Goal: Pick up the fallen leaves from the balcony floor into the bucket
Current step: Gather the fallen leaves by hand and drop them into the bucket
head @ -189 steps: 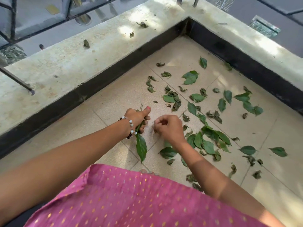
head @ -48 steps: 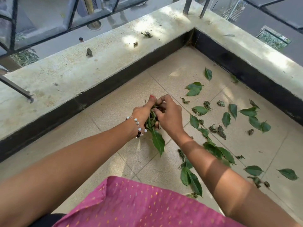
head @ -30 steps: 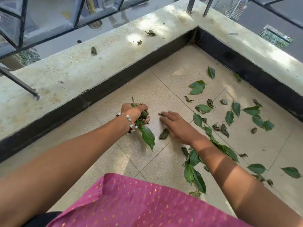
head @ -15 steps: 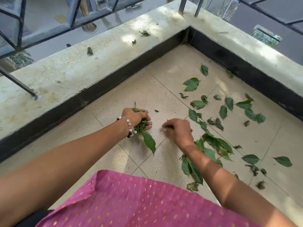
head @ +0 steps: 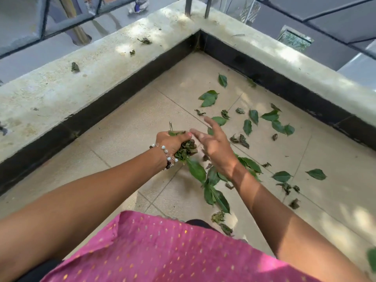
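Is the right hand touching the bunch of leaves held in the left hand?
Cannot tell. In the head view the right hand is open right beside the bunch of leaves gripped by the left hand, but motion blur hides any gap or contact.

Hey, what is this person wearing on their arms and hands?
Both forearms are bare, with no sleeves or gloves in view. The left wrist carries a beaded bracelet of pale, round beads with a few dark ones. The right hand shows no rings or bands. Below the arms is a pink garment with small gold dots.
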A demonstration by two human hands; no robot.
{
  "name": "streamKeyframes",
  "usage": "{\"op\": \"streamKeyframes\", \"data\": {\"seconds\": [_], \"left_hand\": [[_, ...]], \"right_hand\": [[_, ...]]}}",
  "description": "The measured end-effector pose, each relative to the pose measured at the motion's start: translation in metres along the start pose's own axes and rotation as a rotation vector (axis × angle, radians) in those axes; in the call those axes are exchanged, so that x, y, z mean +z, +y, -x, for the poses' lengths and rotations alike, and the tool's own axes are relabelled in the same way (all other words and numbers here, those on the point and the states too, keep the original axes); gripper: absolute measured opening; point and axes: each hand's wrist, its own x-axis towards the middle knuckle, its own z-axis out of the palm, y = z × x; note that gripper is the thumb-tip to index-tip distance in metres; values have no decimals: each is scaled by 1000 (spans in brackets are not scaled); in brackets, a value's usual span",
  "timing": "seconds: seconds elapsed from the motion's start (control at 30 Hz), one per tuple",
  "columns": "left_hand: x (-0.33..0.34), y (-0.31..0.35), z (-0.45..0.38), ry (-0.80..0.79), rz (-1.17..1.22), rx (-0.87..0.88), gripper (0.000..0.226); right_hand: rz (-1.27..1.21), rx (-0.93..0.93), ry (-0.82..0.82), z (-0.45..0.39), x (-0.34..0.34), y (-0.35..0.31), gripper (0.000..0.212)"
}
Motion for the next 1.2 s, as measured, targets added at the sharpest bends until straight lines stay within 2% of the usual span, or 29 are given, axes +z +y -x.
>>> {"op": "streamKeyframes", "data": {"seconds": [0.03, 0.1, 0.13, 0.23, 0.27, 0.33, 0.47, 0.57, 0.67, 0.73, 0.83, 0.97, 1.03, 1.1, 1.2], "left_hand": [[2, -3, 1, -24, 15, -11, 32], [2, -7, 2, -16, 7, -17, 24], [0, -7, 1, 5, -12, -17, 20], [-8, -4, -5, 55, -3, -19, 9], [-9, -3, -6, 63, -6, -22, 7], [-10, -4, -6, 69, -33, -27, 6], [-8, -16, -9, 59, -79, -31, 6], [-5, -20, -10, 47, -66, -30, 7], [-2, -22, -12, 25, -71, -29, 7], [-3, -25, -15, 24, -87, -25, 8], [-2, -28, -16, 27, -119, -25, 8], [3, -28, -8, 15, -161, -26, 12], [7, -27, -3, 5, -151, -25, 19], [10, -27, 1, 0, -143, -24, 24], [11, -26, 3, -7, -138, -20, 28]], "right_hand": [[43, -3, 63, -2, -10, 1, 52], [334, -8, 123, -6, -29, 6, 46], [545, 1, 60, -6, -36, 10, 48], [1097, 12, -295, -3, -39, 30, 68], [1203, 24, -361, -1, -35, 36, 74], [1318, -15, -353, 6, -28, 49, 73], [1260, -247, -202, 18, -23, 67, 31], [1190, -284, -140, 15, -34, 61, 28], [912, -119, -22, 10, -47, 39, 29], [932, -80, -89, 11, -52, 29, 32], [1172, -46, -376, 29, -49, 28, 45], [1384, 140, -588, 55, -41, 44, 85], [1458, 196, -654, 58, -39, 48, 99], [1507, 134, -631, 58, -39, 48, 96], [1560, -122, -556, 58, -46, 49, 66]]}}
